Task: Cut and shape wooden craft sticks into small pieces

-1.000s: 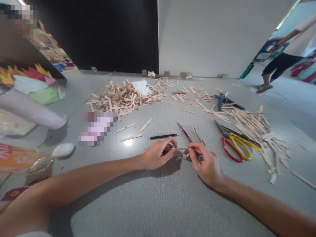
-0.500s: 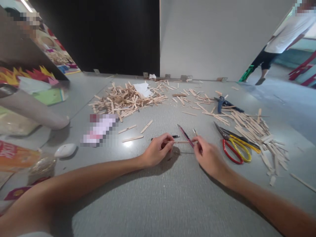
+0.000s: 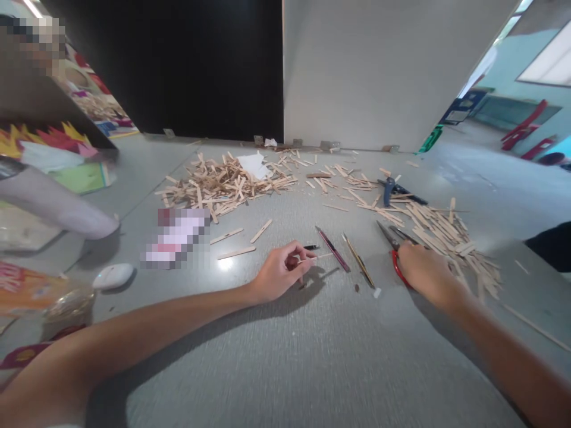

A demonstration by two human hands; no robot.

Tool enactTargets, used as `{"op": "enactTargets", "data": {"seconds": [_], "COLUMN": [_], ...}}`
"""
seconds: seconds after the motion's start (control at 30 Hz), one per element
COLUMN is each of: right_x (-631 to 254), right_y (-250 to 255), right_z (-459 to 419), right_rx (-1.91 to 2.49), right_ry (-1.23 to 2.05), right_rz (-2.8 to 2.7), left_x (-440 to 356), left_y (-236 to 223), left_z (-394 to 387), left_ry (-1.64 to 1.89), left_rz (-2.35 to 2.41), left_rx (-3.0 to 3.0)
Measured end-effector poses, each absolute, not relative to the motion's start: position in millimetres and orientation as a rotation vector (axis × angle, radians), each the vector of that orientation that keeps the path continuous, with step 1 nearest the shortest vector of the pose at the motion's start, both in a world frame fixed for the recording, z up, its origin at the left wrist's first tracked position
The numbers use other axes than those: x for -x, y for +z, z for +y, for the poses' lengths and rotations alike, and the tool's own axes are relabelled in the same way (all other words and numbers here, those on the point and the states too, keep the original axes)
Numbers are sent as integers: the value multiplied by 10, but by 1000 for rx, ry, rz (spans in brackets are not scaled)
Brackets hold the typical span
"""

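My left hand (image 3: 281, 270) is closed in a pinch on a thin wooden stick (image 3: 325, 255), whose end points right. Under and behind those fingers a black pen (image 3: 311, 246) lies partly hidden. My right hand (image 3: 423, 270) is over the handles of metal scissors (image 3: 387, 235), its fingers curled round them; one red loop shows, while the other handle is covered. Between my hands lie a dark pink pen-like tool (image 3: 332, 248) and a gold-coloured craft knife (image 3: 359, 261), both flat on the grey table (image 3: 285, 362).
A heap of wooden craft sticks (image 3: 214, 187) lies at the back left, another pile (image 3: 441, 232) at the right. Blue-handled pliers (image 3: 390, 193) rest among sticks. On the left are a white earbud case (image 3: 113, 276), a cardboard tube (image 3: 66, 202) and an orange packet (image 3: 27, 288). Upright panels (image 3: 379, 71) close off the back.
My right hand has left the craft knife and stick and moved right onto the scissors. My left hand stays in place with the stick. The person at the far right has left view.
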State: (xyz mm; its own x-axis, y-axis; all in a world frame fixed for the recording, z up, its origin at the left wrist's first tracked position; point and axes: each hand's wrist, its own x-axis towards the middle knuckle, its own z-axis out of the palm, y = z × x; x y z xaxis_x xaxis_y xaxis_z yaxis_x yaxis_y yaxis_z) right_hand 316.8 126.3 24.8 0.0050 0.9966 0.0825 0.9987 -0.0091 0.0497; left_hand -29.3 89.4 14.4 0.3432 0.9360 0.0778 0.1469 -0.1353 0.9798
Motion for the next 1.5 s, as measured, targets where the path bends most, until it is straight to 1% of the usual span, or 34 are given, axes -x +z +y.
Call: {"op": "enactTargets", "data": {"seconds": [0.1, 0.3, 0.43, 0.57, 0.9, 1.0, 1.17, 1.23, 1.5], "right_x": [-3138, -2993, -2846, -2672, -2256, -2165, -2012, -1965, -1967], "right_y": [289, 528, 689, 810, 1116, 1133, 1034, 1011, 871], "right_z": [1285, 1337, 1320, 1166, 360, 219, 108, 85, 31], "right_rx": [2220, 2079, 1980, 1804, 1297, 1246, 1256, 1287, 1313], "right_ry": [-176, -265, -222, -27, 569, 673, 991, 1055, 1074], "right_rz": [-2177, -2043, -1915, -1923, -2092, -2027, -1910, -1926, -1903], "left_x": [299, 307, 295, 289, 366, 350, 310, 310, 341], "left_y": [149, 144, 185, 357, 1078, 1228, 1346, 1349, 1350], "left_z": [874, 848, 841, 785, 808, 863, 827, 797, 773], "left_ry": [964, 1026, 1043, 1047, 1240, 1260, 1249, 1228, 1347], "left_rz": [1016, 1062, 1078, 1046, 1134, 1152, 1120, 1131, 1114], "left_rx": [-1564, -1667, -1778, -1836, -1961, -1995, -2012, -2051, -2199]}}
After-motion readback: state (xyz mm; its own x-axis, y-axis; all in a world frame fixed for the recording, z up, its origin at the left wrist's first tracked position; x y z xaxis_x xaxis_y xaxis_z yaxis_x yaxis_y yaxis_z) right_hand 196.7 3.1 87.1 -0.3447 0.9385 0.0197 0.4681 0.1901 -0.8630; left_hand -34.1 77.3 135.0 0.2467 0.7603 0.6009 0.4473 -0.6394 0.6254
